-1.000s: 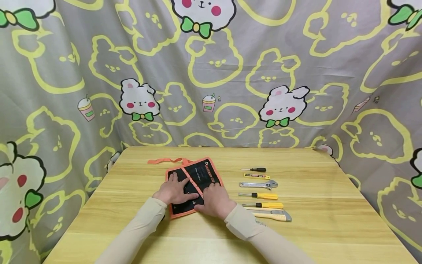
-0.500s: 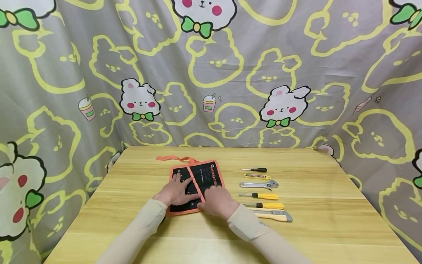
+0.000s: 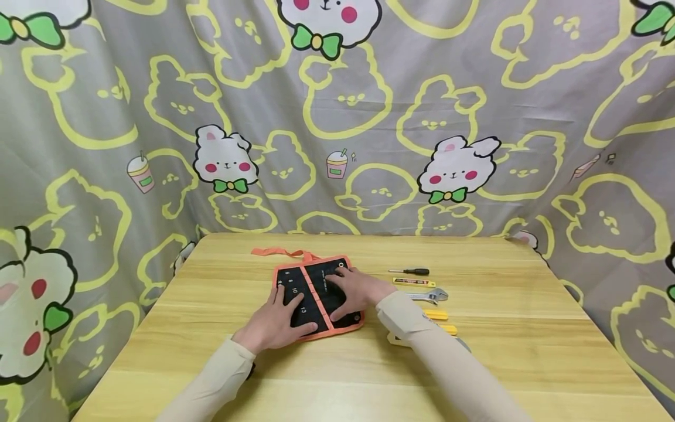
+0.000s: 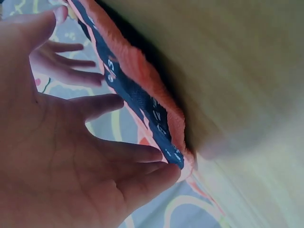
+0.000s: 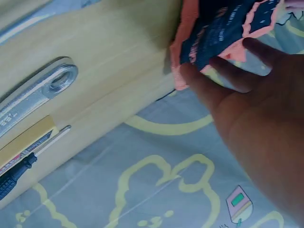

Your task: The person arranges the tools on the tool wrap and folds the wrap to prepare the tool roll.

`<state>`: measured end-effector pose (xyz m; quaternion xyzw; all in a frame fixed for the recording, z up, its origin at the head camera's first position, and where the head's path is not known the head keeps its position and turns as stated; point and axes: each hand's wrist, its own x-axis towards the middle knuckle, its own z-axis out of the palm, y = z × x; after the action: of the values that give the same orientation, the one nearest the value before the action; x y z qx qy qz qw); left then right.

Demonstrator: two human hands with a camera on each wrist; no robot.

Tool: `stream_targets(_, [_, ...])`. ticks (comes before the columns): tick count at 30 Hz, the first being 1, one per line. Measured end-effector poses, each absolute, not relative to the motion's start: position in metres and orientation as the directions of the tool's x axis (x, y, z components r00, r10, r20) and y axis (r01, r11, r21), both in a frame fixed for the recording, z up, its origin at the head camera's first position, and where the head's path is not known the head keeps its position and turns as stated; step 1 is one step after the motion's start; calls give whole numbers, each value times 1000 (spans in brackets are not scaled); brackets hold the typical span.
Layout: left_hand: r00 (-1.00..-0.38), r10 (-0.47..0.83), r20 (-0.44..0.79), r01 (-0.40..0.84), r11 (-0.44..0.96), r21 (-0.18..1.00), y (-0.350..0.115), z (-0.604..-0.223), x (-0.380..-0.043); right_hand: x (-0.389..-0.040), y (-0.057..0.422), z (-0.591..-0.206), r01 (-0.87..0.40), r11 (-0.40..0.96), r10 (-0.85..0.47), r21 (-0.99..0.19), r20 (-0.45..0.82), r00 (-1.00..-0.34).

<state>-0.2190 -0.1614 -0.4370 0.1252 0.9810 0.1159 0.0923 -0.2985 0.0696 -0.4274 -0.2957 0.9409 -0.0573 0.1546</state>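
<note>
A black tool pouch [image 3: 315,271] with orange edging, an orange dividing strip and white numbers lies flat on the table. My left hand [image 3: 276,319] rests on its near left part, fingers spread. Over the right part is my right hand [image 3: 354,288], its spread fingertips touching the black cloth and covering some of the lettering. In the left wrist view the fingertips of the left hand [image 4: 71,156] meet the pouch [image 4: 137,97] along its edge. The right wrist view has the right hand [image 5: 256,104] reaching across the pouch [image 5: 218,31]. Neither hand grips anything.
Right of the pouch, tools lie in a column: a black screwdriver [image 3: 416,271], a yellow packet [image 3: 413,282], an adjustable wrench [image 3: 433,295], two yellow-handled tools [image 3: 436,315] and a partly hidden utility knife [image 3: 398,340]. An orange strap [image 3: 276,252] trails behind the pouch. A patterned curtain [image 3: 369,187] surrounds the table.
The pouch has shifted slightly right. My right hand has moved up from its near edge, its curled fingers now spread; my left hand has slid a little nearer, uncovering more numbers.
</note>
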Motion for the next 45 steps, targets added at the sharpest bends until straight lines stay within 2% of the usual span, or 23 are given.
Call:
stream_targets(8, [-949, 253, -187, 192, 937, 293, -164, -441, -215, -301, 67, -433, -552, 813, -581, -185, -315, -750])
stream_targets(21, [-922, 325, -211, 254, 918, 304, -163, -440, -221, -284, 69, -435, -508, 853, -517, -117, -325, -792])
stream_targets(45, [-909, 355, -220, 296, 919, 261, -141, -438, -222, -268, 90, -433, -468, 875, -482, -121, -295, -825])
